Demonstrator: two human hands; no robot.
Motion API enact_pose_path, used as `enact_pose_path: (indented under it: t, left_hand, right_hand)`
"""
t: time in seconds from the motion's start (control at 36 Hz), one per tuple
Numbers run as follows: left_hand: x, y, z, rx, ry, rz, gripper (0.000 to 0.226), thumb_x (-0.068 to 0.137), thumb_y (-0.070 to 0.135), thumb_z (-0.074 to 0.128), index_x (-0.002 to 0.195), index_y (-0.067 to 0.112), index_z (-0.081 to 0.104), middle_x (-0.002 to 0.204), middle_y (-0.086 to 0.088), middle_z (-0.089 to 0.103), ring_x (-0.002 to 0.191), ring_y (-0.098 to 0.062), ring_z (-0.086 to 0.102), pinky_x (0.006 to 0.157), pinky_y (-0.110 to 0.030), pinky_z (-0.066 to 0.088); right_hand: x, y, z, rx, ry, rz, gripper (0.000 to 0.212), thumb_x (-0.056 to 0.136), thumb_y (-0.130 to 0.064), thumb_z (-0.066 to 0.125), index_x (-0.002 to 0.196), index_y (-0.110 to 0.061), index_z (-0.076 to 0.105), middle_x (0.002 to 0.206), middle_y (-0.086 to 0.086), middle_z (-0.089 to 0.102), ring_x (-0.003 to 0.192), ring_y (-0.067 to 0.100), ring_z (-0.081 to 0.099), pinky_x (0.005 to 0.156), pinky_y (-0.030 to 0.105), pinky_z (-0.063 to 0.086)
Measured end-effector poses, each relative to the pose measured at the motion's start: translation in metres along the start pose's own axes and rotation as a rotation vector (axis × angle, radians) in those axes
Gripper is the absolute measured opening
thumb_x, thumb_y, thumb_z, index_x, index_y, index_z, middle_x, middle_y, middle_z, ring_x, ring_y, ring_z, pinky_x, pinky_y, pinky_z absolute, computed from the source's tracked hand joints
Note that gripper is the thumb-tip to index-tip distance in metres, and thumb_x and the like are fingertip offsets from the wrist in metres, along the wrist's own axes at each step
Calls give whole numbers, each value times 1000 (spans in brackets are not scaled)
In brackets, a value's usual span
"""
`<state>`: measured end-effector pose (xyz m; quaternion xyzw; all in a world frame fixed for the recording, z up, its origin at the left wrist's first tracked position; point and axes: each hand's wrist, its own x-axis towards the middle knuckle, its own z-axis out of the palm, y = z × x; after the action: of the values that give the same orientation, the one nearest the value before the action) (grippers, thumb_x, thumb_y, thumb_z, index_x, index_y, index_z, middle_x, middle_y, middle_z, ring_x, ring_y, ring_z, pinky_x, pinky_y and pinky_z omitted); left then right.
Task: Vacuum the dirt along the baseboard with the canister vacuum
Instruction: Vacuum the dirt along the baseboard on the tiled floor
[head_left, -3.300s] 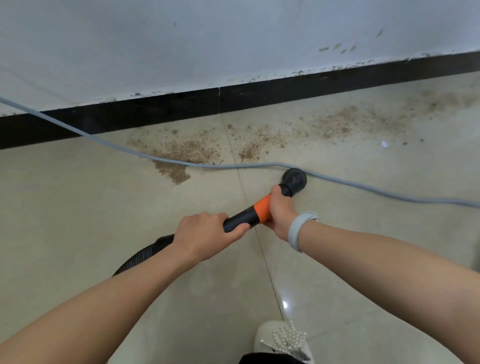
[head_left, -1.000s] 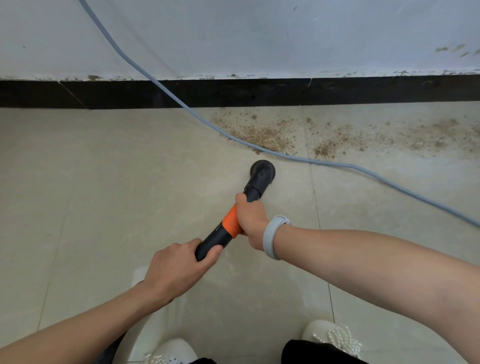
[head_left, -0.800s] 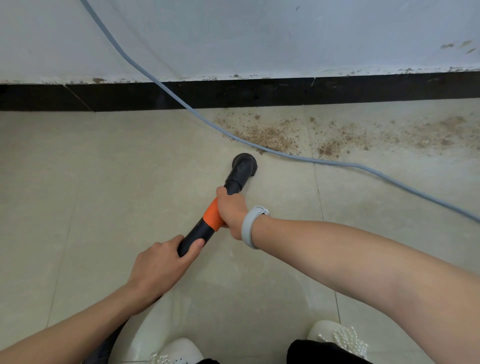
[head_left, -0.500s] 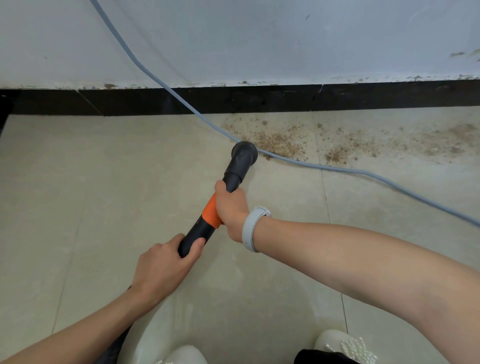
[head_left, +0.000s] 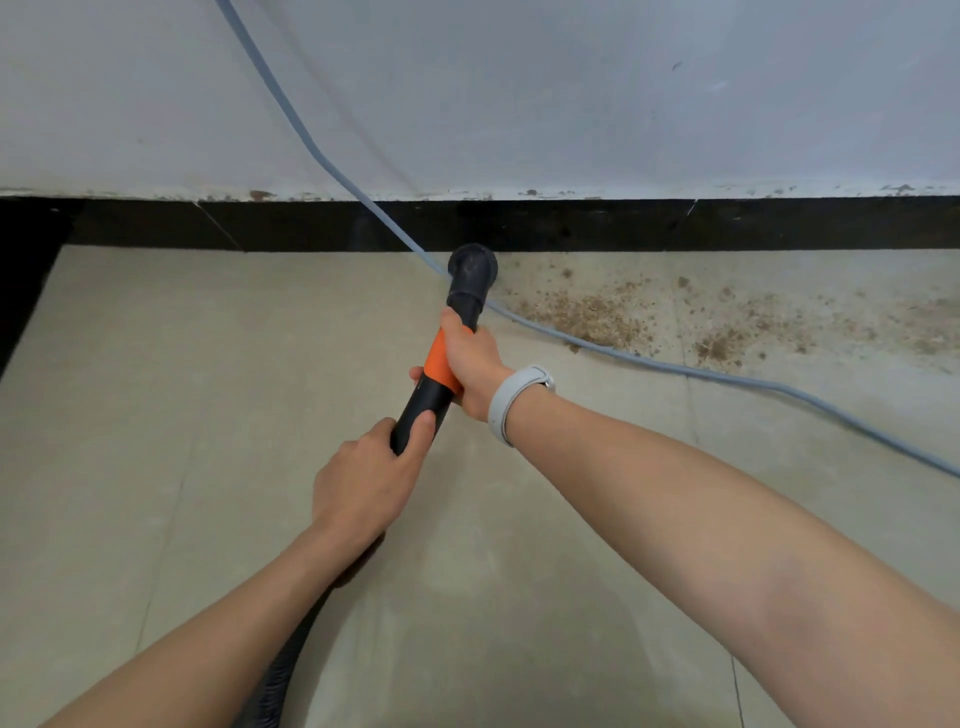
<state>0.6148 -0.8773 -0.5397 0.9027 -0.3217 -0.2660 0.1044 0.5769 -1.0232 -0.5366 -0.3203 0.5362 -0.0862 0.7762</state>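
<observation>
The ribbed hose (head_left: 270, 696) runs out of the frame's bottom edge, its upper stretch hidden under the left hand (head_left: 363, 488). The grey cord (head_left: 649, 361) is cut off at the top and right edges. The nozzle (head_left: 471, 270) mouth faces away, unseen.

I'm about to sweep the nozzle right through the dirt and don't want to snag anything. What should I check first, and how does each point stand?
1. Both hands on the wand: ok. The left hand grips the black handle and the right hand grips the orange collar of the black and orange vacuum wand.
2. Round black nozzle at the black baseboard: ok.
3. Path clear: not ok. The grey power cord runs under the wand and across the brown dirt patch.
4. Dirt left to the right: ok, plenty.
5. Nozzle flat on the beige tiled floor: cannot tell.
6. Suction running: cannot tell.
</observation>
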Motion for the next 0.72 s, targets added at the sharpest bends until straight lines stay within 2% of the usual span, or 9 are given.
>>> enact_pose_path:
  t: [0.11, 0.25, 0.31, 0.39, 0.5, 0.61, 0.72]
  left_hand:
    - [-14, -31, 0, -1, -53, -64, 60, 88, 71, 23, 81, 20, 55, 69, -3, 67, 68, -26, 66, 75, -38, 54]
    - [-28, -48, 0, -130, -58, -99, 55, 91, 64, 30, 84, 15, 53, 64, -6, 67, 64, -26, 66, 74, -42, 54]
    - [-27, -49, 2, -164, -59, -91, 51, 91, 64, 32, 86, 17, 51, 67, -5, 68, 66, -25, 66, 75, -44, 54]
    - [-20, -43, 10, -185, -69, -85, 52, 85, 72, 31, 87, 23, 46, 72, -5, 68, 68, -29, 67, 73, -44, 55]
    - [-6, -23, 19, -241, -50, -87, 51, 87, 71, 34, 85, 21, 46, 71, -7, 67, 65, -31, 65, 69, -48, 56]
    - [8, -11, 23, -198, -51, -29, 49, 88, 68, 31, 85, 21, 45, 70, -5, 66, 65, -29, 65, 71, -47, 55]
    - [19, -4, 22, -122, -74, 37, 47, 91, 65, 32, 86, 20, 44, 71, -4, 66, 67, -27, 64, 73, -43, 53]
  right_hand:
    - [3, 29, 22, 13, -48, 44, 29, 100, -34, 46, 110, -11, 34, 84, 5, 41, 54, 25, 58, 57, 36, 53]
    - [9, 44, 41, -82, -52, 43, 40, 99, -35, 48, 124, -6, 35, 80, 4, 43, 51, 24, 57, 53, 35, 52]
    - [14, 39, 45, -118, -21, 7, 44, 98, -36, 48, 126, -4, 36, 77, 5, 45, 53, 26, 58, 58, 38, 56]
    - [24, 27, 42, -209, 51, -31, 47, 97, -40, 47, 123, -2, 39, 76, 6, 49, 65, 33, 65, 76, 48, 59]
    - [40, 12, 36, -311, 151, -89, 40, 95, -45, 45, 110, -9, 36, 96, 13, 58, 91, 41, 67, 84, 51, 56]
    - [49, 1, 25, -302, 166, -101, 40, 94, -46, 46, 109, -10, 37, 95, 14, 56, 93, 40, 66, 87, 52, 54]
    - [46, -7, 5, -190, 156, -85, 42, 96, -45, 46, 116, -9, 37, 78, 7, 51, 79, 34, 67, 85, 51, 56]
